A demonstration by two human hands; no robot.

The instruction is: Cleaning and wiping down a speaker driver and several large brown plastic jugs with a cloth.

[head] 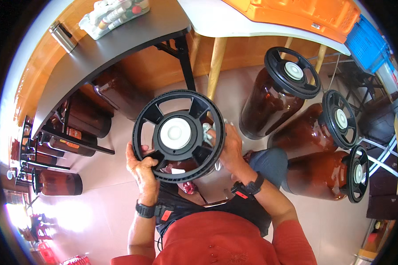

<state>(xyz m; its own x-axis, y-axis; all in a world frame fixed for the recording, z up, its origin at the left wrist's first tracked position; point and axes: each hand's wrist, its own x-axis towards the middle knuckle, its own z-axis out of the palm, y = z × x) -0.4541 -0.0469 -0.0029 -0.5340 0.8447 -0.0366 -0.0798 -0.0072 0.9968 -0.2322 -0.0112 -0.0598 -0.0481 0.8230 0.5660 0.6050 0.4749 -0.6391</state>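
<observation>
A large brown keg with a black ring-shaped top handle [178, 95] and a white round cap [175, 133] stands in front of me. My left hand [142, 169] grips the ring at its lower left, the thumb over a spoke. On the ring's right side, my right hand [231, 147] holds a crumpled pale cloth or wipe [208, 132] that reaches inside the rim. The ring hides part of the right fingers and most of the keg's body.
Several similar brown kegs [270, 102] stand on the tiled floor to the right; more are under the dark table [119, 36] at left. A steel flask [63, 37] and a plastic box of bottles [111, 16] rest on it. Orange [301, 15] and blue crates [368, 43] are at upper right.
</observation>
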